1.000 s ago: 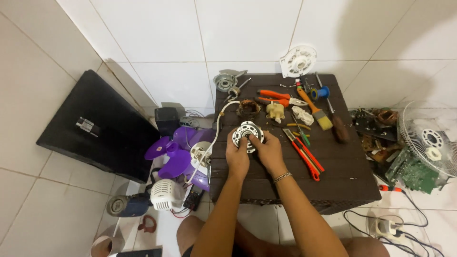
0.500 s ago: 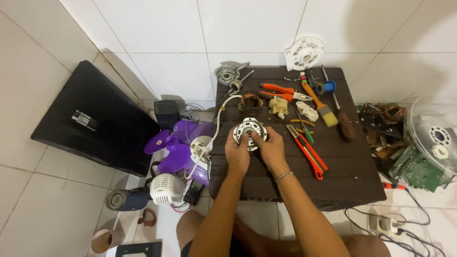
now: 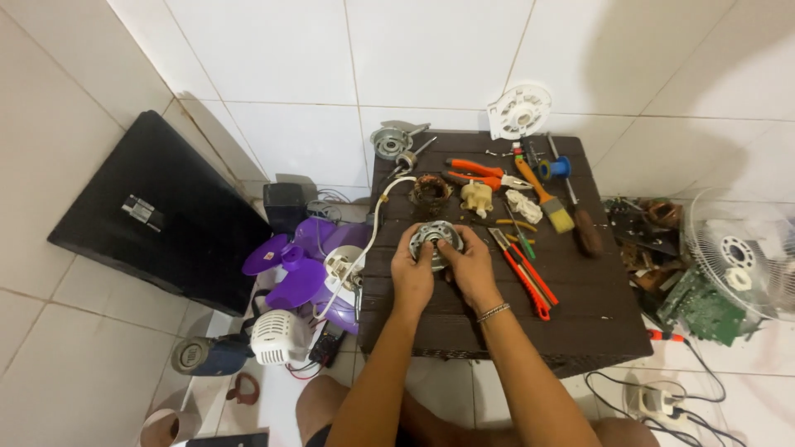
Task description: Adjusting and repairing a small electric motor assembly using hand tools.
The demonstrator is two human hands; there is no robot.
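Reaching forward side by side, left hand point(image 3: 411, 273) and right hand point(image 3: 469, 269) grip the motor housing point(image 3: 436, 238).

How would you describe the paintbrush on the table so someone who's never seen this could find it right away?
Start at the dark wooden table against the white tiled wall. Look to its far right part, beyond the person's right hand. The paintbrush lies there slanting, with an orange handle and pale bristles, the only brush among the orange-handled pliers and the dark-handled screwdriver.
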